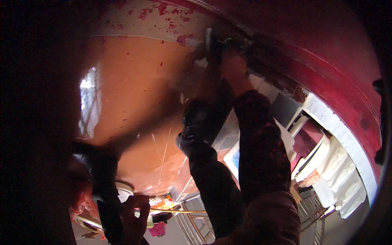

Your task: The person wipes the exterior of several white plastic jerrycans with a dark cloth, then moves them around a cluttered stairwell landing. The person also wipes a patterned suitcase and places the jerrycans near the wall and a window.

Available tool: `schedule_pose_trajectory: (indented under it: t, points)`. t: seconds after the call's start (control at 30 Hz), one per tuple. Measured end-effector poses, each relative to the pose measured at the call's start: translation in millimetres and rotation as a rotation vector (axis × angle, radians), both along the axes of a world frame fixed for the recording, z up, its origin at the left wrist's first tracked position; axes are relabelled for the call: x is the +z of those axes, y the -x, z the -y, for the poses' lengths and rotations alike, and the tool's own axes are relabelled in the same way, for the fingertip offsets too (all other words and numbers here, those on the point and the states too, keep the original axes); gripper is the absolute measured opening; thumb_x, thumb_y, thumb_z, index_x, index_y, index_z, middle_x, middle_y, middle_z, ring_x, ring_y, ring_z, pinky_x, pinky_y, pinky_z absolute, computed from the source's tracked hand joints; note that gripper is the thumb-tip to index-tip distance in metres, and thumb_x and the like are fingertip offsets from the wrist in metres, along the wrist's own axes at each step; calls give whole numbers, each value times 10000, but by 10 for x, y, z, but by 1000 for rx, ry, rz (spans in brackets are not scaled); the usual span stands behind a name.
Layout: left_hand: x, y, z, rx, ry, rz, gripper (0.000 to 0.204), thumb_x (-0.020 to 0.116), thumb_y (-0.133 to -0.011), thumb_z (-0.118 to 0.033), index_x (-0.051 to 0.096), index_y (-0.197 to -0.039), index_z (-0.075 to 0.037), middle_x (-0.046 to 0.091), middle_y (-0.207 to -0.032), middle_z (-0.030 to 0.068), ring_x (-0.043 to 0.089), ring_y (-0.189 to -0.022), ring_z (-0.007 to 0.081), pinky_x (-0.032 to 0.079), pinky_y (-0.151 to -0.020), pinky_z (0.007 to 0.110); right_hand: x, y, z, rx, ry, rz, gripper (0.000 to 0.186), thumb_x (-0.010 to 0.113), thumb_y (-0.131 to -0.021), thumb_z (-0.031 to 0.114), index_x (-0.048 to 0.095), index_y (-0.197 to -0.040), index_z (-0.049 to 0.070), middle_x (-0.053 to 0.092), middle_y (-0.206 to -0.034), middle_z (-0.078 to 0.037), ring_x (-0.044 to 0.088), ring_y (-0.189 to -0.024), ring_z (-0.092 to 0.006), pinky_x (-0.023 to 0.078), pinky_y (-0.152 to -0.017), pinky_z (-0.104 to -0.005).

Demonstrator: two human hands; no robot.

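Observation:
My right arm, in a dark sleeve, reaches up from the lower right. At its end my right hand is closed around a dark tool with a narrow pale edge; its exact kind is lost in shadow. The tool is at the border between the pale, red-spotted strip and the dark band beside the red surface. Low on the left, my left hand shows in silhouette with its fingers curled together. A thin yellowish rod appears beside its fingertips; whether the hand holds it is unclear.
A glossy orange-brown panel fills the left middle, with a shadow across it. Dark limb-like shapes stand before it. White plastic chairs and a metal frame are at the lower right. Red plastic lies at lower left.

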State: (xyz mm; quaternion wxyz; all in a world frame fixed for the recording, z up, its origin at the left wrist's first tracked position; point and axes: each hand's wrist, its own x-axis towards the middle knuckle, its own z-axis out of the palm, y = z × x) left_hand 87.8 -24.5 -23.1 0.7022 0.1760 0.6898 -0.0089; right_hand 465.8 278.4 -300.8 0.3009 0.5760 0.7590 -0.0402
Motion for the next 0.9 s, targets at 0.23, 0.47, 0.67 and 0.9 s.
schedule_pose_trajectory:
  t: [0.23, 0.47, 0.67, 0.9]
  points:
    - [-85, -348, 54, 125, -58, 60, 203, 652, -892, -190, 668, -991, -14, 668, -928, 123, 644, -859, 216, 511, -811, 357, 567, -601, -466, 135, 224, -116, 336, 576, -865, 263, 681, -1102, 49, 654, -1102, -203, 633, -1010, -376, 507, -887, -496]
    - [-167, -716, 109, 305, -123, 79, 134, 655, -850, -7, 658, -983, 8, 660, -882, 107, 648, -792, 170, 518, -725, 298, 450, -408, -219, 152, 259, -141, 380, 601, -812, 228, 691, -1121, 27, 658, -1131, -228, 627, -1043, -389, 488, -931, -477]
    - [-259, -794, 177, 373, -114, 70, 132, 655, -853, -11, 663, -985, -1, 661, -894, 100, 656, -784, 165, 521, -716, 297, 128, 55, 439, 406, 135, 325, 392, 579, -833, 218, 687, -1169, 47, 622, -1198, -244, 522, -1179, -436, 307, -1038, -617]
    - [-165, -633, 277, 296, -173, 134, 131, 639, -886, -57, 653, -1006, -5, 669, -934, 93, 649, -833, 170, 526, -770, 303, 155, -49, 1510, 534, 264, 93, 300, 538, -844, 174, 704, -1053, 37, 611, -1174, -197, 530, -1131, -378, 337, -1006, -571]
